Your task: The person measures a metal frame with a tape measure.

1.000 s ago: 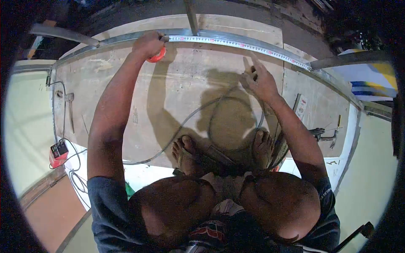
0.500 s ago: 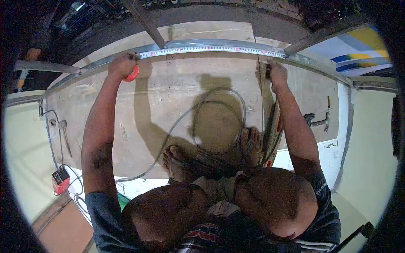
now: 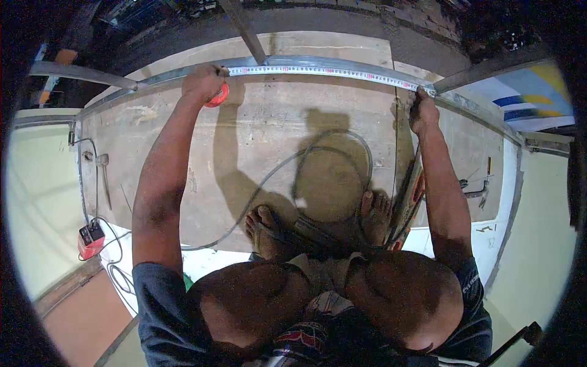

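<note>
My left hand (image 3: 205, 84) is closed around the red case of a tape measure (image 3: 219, 96) at the near side of a grey metal bar. The white tape blade (image 3: 324, 71) runs out to the right along the bar (image 3: 299, 60), its markings facing up. At the blade's far right end, my right hand (image 3: 424, 115) is closed, fingertips against the tape end beside a joining bar. Exactly how the fingers pinch it is partly hidden.
Plywood (image 3: 275, 110) lies beneath my feet, with a looped grey cable (image 3: 263, 183) across it. A hammer (image 3: 480, 193) and a spirit level (image 3: 411, 205) lie to the right. A red power box (image 3: 92, 238) with cords stands at left. Metal bars (image 3: 244, 30) slope away beyond.
My right hand has risen from just below the bar to the tape's end. The whole view has shifted, moving the scene slightly right. My left hand keeps hold of the tape case.
</note>
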Demonstrator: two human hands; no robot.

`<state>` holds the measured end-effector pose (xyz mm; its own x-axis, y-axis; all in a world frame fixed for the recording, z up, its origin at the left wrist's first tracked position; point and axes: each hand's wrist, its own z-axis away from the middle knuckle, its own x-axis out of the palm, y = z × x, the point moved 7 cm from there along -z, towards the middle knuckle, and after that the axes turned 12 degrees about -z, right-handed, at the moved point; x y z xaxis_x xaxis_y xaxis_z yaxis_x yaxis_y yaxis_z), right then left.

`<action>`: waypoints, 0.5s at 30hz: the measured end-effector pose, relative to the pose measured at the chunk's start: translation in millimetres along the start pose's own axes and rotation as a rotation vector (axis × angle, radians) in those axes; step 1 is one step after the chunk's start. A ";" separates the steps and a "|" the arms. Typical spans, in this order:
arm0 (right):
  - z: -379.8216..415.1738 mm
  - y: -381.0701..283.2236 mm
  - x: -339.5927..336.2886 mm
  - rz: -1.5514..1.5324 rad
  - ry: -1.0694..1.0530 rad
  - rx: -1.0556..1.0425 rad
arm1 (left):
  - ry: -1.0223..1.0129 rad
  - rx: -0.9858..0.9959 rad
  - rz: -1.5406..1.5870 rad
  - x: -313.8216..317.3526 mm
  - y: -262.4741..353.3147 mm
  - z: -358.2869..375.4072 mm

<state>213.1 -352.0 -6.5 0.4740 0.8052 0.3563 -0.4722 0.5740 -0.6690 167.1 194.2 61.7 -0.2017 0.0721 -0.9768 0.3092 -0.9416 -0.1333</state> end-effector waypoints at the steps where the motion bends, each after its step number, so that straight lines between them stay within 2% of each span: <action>1: 4.3 -2.2 0.3 -0.002 0.052 -0.037 | -0.047 -0.003 -0.013 -8.5 4.2 5.9; 4: -7.6 -1.6 -1.6 -0.053 0.000 -0.062 | -0.073 0.010 -0.026 -4.5 4.0 4.7; 11: 12.5 -6.0 7.7 -0.002 0.016 -0.094 | -0.019 0.000 -0.018 -2.8 4.3 4.3; 15: 16.6 -5.0 4.9 -0.023 0.054 -0.082 | -0.054 -0.012 0.000 -5.1 6.1 7.4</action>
<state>205.4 -348.5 9.4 0.5246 0.7814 0.3381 -0.3996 0.5766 -0.7126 163.1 185.7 67.2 -0.2515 0.0536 -0.9664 0.3204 -0.9376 -0.1354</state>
